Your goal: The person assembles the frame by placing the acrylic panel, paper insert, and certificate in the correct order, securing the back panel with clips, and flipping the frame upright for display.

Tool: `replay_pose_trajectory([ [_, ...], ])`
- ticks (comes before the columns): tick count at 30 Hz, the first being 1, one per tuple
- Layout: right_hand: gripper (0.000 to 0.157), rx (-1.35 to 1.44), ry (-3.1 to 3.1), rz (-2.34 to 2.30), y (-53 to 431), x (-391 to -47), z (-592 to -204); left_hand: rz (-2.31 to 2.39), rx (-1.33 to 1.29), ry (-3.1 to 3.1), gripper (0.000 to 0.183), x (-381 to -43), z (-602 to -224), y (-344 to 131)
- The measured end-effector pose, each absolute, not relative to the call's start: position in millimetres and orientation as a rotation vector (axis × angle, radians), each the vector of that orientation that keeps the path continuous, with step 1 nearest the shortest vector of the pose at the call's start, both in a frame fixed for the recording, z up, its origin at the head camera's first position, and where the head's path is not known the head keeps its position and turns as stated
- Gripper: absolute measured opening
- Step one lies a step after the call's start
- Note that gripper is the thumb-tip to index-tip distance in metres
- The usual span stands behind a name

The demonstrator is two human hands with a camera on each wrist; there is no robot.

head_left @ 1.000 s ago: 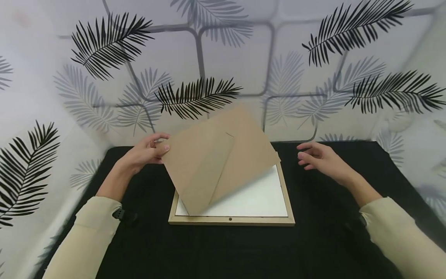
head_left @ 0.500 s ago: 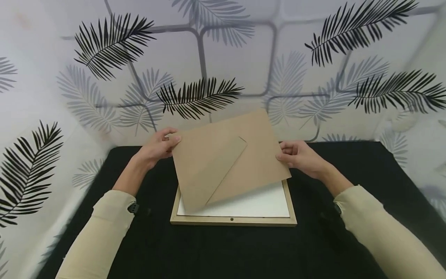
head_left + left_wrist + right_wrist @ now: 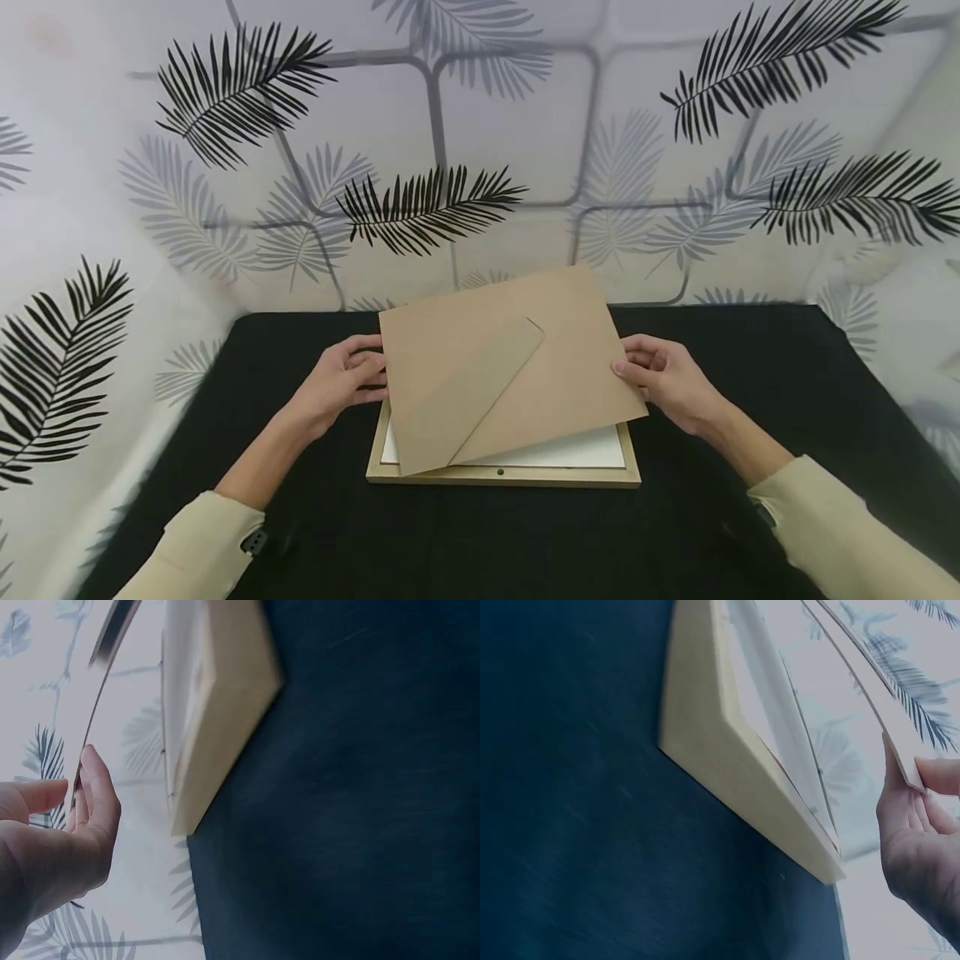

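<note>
A thin brown backing board (image 3: 570,358) with a slanted stand flap (image 3: 472,396) is held above a light wooden picture frame (image 3: 502,479), tilted and turned against it. My left hand (image 3: 341,379) pinches the board's left edge between thumb and fingers; in the left wrist view the same hand (image 3: 71,832) grips that thin edge. On the other side my right hand (image 3: 671,379) pinches the right edge, seen close in the right wrist view with the board (image 3: 881,697) between thumb and fingers. White sheet (image 3: 562,450) shows inside the frame under the board, most of it hidden.
Black cloth (image 3: 480,542) covers the table under the frame. Behind it hangs a pale curtain (image 3: 510,125) printed with dark and grey leaves, close past the table's far edge.
My right hand came in from the right and took hold of the board's right edge. Both hands then lowered the board toward the frame, and it shifted right and became less tilted.
</note>
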State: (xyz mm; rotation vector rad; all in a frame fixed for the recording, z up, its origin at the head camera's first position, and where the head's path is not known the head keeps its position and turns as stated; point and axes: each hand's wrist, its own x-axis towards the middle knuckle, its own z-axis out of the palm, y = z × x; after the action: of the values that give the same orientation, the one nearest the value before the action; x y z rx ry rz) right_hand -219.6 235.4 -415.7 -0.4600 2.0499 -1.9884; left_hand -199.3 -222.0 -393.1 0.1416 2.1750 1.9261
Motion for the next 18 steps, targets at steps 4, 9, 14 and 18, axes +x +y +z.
replay_pose_trajectory([
  [4, 0.032, -0.371, 2.043, -2.003, 230.1, -204.8, -416.9, 1.846, 0.194, 2.264, 0.052, -184.9, -401.0, -219.1],
  [9, 0.031, -0.394, 2.184, -1.837, 225.3, -195.1, -415.2, 1.741, 0.195, 2.420, 0.060, -180.3, -405.9, -216.5],
  [14, 0.027, -0.459, 2.343, -1.634, 229.5, -193.7, -412.8, 1.668, 0.206, 2.478, 0.061, -178.9, -405.1, -218.3],
  [18, 0.028, -0.458, 2.387, -1.548, 232.8, -193.7, -412.1, 1.605, 0.226, 2.499, 0.061, -180.9, -404.4, -217.9],
])
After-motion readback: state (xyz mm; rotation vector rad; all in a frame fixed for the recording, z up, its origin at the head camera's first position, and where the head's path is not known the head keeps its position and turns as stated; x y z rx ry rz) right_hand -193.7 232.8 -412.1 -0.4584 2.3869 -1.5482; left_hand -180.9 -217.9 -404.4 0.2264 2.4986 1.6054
